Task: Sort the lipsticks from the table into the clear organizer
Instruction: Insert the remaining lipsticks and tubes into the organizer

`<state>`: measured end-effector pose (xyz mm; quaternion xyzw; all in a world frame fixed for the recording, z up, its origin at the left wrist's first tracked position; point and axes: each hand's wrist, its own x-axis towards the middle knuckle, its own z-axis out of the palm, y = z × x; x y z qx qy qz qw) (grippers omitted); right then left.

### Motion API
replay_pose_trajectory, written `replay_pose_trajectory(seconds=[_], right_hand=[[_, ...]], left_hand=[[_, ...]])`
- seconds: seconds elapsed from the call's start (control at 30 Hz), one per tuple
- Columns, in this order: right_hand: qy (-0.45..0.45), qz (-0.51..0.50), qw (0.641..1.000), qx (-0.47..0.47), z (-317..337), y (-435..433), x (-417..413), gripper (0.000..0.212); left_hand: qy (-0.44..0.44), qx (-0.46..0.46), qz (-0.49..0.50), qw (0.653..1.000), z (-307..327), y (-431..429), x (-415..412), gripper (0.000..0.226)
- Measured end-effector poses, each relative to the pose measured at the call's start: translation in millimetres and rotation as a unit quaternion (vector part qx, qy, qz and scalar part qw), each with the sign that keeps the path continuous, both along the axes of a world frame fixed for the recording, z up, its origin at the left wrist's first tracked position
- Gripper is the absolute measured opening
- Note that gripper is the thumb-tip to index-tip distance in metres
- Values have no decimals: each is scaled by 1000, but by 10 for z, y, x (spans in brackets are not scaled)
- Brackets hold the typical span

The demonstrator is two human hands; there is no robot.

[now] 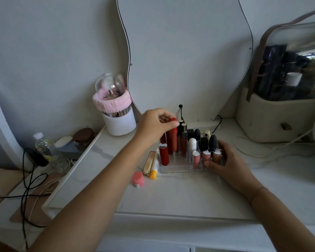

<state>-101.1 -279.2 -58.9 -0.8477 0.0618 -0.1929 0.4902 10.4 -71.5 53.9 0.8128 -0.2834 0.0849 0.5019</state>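
I see the clear acrylic organizer (175, 169) standing on the white worktop (171, 193), just in front of the wavy-edged mirror (180, 51). Its compartments hold upright lipsticks: tall red and orange tubes at the left, dark brown tubes behind them, black bullet-shaped ones at the back right, a white-capped one in the middle, and three pink and tan gloss tubes (196, 159) along the front right. My left hand (156, 126) is above the left compartments, its grip pinched together on the red cap of a tall orange-red lipstick tube (174, 137) that stands upright in the organizer. My right hand (225, 166) rests against the organizer's right front corner, its grip closed around that clear wall with the thumb pressing on the front face. Just left of the organizer, lying on the worktop, are a beige flat tube (148, 163) and a white tube with a yellow cap (154, 169), touching each other; near them stands a small pink round jar (138, 179). Farther back left is a white cylindrical brush holder with a clear dome and a pink fluffy band (116, 110). At the far right sits a cream storage bag with a clear lid (280, 110).
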Motion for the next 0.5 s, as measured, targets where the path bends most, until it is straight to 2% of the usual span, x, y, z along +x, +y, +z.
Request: replay_pose_trajectory(seconds=[0.5], right_hand=[[1,3,1000,-4,7,-2,2,76]], left_hand=[[-62,30,57,996,-263,-118,-79,21]])
